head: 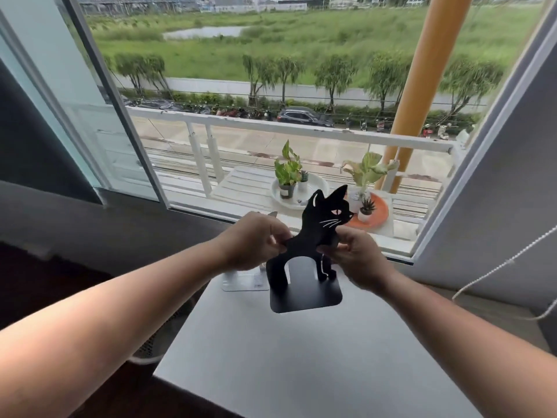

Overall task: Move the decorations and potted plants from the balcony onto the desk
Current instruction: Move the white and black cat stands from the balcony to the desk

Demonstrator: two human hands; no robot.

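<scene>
A black metal cat bookend (316, 230) hangs just above the far end of the grey desk (301, 357). My left hand (251, 241) pinches its back and my right hand (355, 254) grips its chest. A white cat-shaped decoration (244, 282) stands on the desk behind my left hand, mostly hidden. Out on the balcony, a white tray (319, 184) holds a leafy potted plant (287, 173) and a tiny succulent (303, 181). An orange tray (381, 211) carries a pale-leaved plant (366, 173) and a small spiky succulent (366, 209).
The window is open, its frame (497, 116) at the right and the glass pane (90, 116) swung left. A white balcony railing (271, 125) and an orange pillar (422, 70) stand beyond. A blind cord (497, 267) hangs at the right. A mesh chair back (156, 342) sits left of the desk.
</scene>
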